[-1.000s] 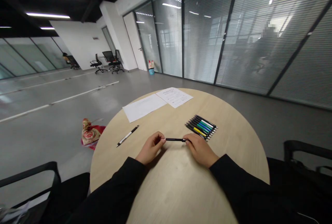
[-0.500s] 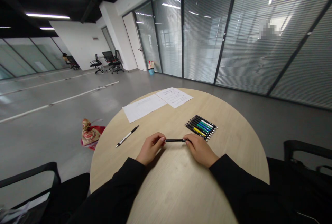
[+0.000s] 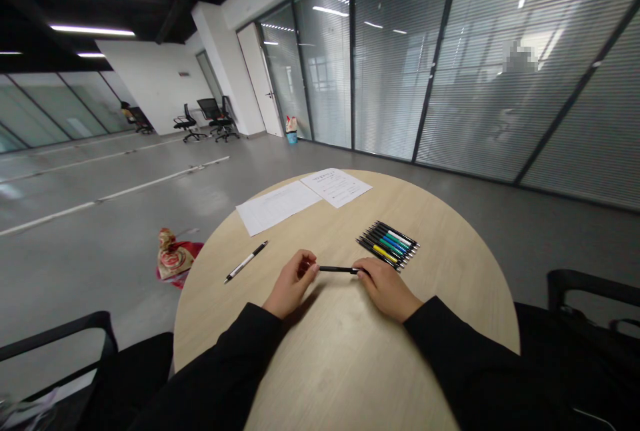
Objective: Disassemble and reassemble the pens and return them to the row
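Head view, and the right hand (image 3: pixel 384 286) is pinching one end of a black pen (image 3: pixel 336 269), thumb and curled fingers closing around it over the round bench (image 3: pixel 350 364). At the far end, the left hand (image 3: pixel 290 288) is curling its fingers loosely, leaving a gap behind the thumb, whose tip is meeting the pen's end; whether it is gripping, one cannot tell. Between them the pen is running level, left to right. Off to the left, a white-and-black pen (image 3: pixel 246 262) is lying slantwise. Just beyond the right hand, a row of pens (image 3: pixel 387 244) is showing yellow, blue, green and white. Farther back, a printed sheet (image 3: pixel 337 187) is lying beside another paper (image 3: pixel 277 206).
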Demonstrator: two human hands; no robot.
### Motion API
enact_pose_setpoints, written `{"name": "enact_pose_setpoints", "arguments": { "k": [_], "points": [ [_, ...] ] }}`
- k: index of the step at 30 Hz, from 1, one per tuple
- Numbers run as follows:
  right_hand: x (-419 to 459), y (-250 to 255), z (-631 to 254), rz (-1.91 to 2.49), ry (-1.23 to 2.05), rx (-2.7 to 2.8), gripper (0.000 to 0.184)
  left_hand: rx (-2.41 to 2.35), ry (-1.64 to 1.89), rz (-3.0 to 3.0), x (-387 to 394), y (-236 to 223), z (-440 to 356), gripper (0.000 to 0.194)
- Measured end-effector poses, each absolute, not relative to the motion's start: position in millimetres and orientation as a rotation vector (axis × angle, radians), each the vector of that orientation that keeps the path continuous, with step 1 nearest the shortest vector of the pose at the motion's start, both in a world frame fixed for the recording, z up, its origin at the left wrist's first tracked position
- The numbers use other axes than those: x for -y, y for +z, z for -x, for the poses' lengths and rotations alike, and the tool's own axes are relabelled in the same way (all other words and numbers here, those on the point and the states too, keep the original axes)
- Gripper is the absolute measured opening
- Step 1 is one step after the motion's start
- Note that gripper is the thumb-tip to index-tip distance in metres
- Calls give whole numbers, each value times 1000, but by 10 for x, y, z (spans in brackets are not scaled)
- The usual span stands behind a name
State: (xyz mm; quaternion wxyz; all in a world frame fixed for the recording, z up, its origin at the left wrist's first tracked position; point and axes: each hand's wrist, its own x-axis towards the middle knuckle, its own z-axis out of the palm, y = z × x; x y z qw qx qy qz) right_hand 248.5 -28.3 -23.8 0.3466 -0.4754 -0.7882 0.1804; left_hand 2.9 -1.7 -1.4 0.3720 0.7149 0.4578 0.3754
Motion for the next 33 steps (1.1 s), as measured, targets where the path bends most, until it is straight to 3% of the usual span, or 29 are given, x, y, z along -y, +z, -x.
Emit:
{"name": "enact_pose_setpoints", "arguments": {
  "k": [4, 6, 15, 20, 24, 26, 33],
  "points": [
    [283, -239, -2479, 1229, 466, 2047, 19, -1295, 795, -1941, 23, 34, -10, 48],
    [283, -242, -2477, 1222, 469, 2050, 19, -1292, 755, -1957, 26, 50, -10, 49],
    [274, -252, -2486, 1223, 486, 2045, 19, -1169, 854, -1943, 30, -2, -21, 18],
    [279, -234, -2484, 1226, 504, 2045, 19, -1236, 877, -1994, 36, 10, -21, 20],
    [280, -229, -2481, 1228, 507, 2043, 19, -1312, 799, -2068, 30, 41, -14, 43],
    [277, -236, -2482, 1226, 502, 2037, 20, -1308, 771, -2076, 27, 44, -13, 45],
    [268, -258, -2493, 1217, 494, 2022, 20, -1225, 859, -2032, 38, 10, -21, 20]
  ]
}}
